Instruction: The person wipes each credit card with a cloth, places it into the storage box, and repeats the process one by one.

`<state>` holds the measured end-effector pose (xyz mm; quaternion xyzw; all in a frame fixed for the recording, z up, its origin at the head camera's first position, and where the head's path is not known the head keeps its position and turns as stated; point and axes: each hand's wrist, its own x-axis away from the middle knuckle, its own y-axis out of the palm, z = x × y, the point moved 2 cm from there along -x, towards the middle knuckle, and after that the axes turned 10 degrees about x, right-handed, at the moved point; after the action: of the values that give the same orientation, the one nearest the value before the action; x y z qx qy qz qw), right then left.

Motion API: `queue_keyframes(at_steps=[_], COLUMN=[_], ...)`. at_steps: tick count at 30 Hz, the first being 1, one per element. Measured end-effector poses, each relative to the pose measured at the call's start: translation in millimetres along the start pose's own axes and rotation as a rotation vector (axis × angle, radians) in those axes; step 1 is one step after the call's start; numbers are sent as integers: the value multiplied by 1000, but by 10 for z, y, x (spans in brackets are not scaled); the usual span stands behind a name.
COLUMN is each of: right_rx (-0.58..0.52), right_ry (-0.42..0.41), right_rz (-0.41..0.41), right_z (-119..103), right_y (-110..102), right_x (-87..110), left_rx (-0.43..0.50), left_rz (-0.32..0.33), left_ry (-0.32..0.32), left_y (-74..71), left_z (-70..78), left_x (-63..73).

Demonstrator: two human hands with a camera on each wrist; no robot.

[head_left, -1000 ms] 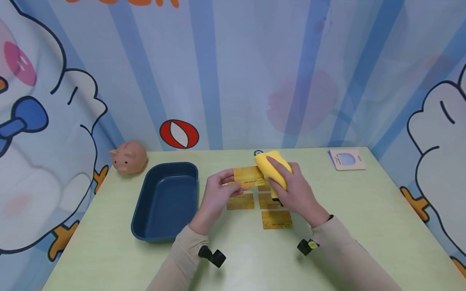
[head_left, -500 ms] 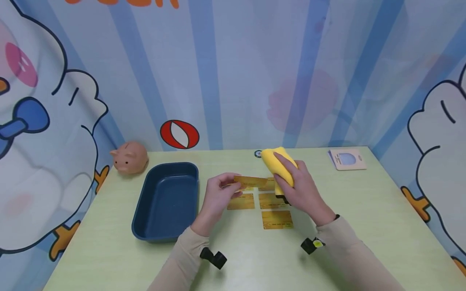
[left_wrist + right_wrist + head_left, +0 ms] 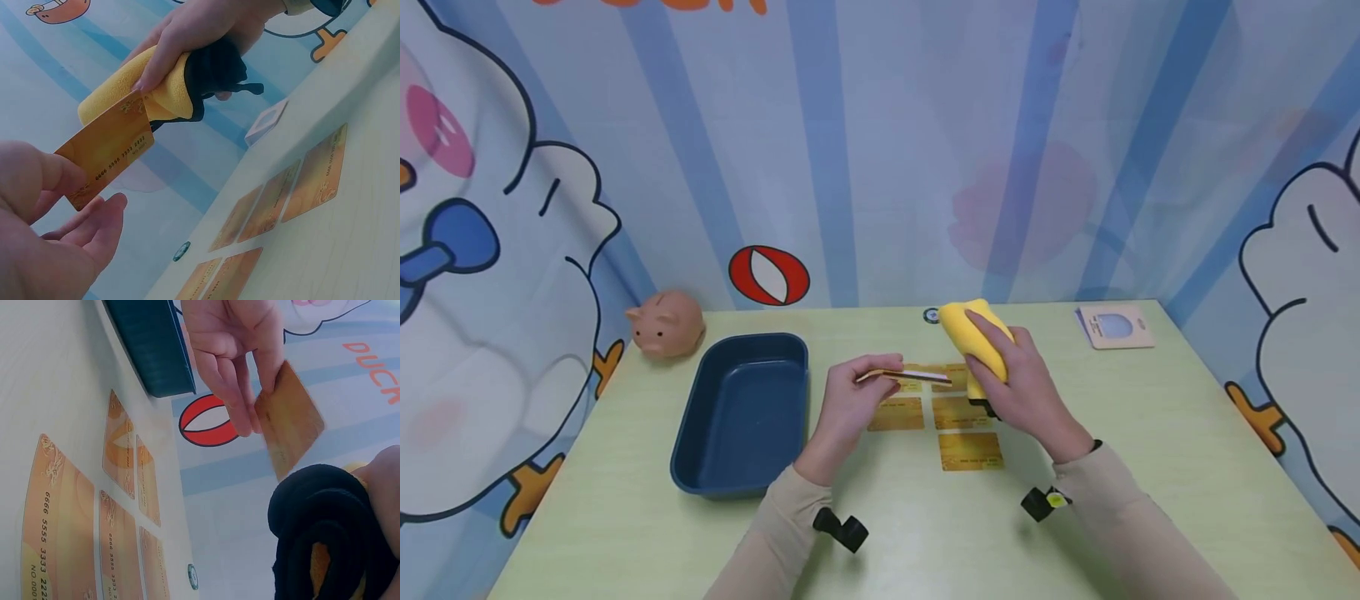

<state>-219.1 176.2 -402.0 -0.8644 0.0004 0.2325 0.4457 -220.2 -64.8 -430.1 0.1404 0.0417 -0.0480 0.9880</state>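
Observation:
My left hand (image 3: 850, 408) pinches a gold bank card (image 3: 109, 153) by one end, between thumb and fingers, above the table. From the head view that card is nearly edge-on; its numbered face shows in the left wrist view. Beside it, my right hand (image 3: 1030, 404) grips a bunched cloth (image 3: 973, 337), yellow on one side and black on the other (image 3: 312, 512). In the head view a small gap separates card and cloth. Below the hands, several more gold cards lie flat in two columns, the nearest card (image 3: 972, 452) at the front right of the group.
A deep blue tray (image 3: 681, 467) stands left of my left hand, with a pink piggy bank (image 3: 666, 325) behind it. A small round chip (image 3: 931, 316) lies near the back edge. Toward the back right rests a pale pink booklet (image 3: 1116, 327). A printed curtain (image 3: 895, 167) hangs behind the table.
The held card has tilted from face-on to nearly edge-on in the head view. My right hand and the cloth have shifted right, off the card. The cards on the table have stayed put.

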Motion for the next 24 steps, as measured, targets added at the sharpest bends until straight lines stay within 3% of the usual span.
queue_keyframes(at_steps=[9, 19, 24], right_rx=[-6, -2, 18], right_ry=[-6, -18, -47], right_rz=[13, 27, 36], right_z=[-7, -26, -64], right_y=[-26, -37, -19], right_x=[-6, -15, -30], left_rx=[-28, 9, -1], left_rz=[-24, -90, -78], left_ry=[-18, -57, -66], left_y=[-9, -58, -60], left_z=[-5, -18, -10], left_x=[-1, -18, -28])
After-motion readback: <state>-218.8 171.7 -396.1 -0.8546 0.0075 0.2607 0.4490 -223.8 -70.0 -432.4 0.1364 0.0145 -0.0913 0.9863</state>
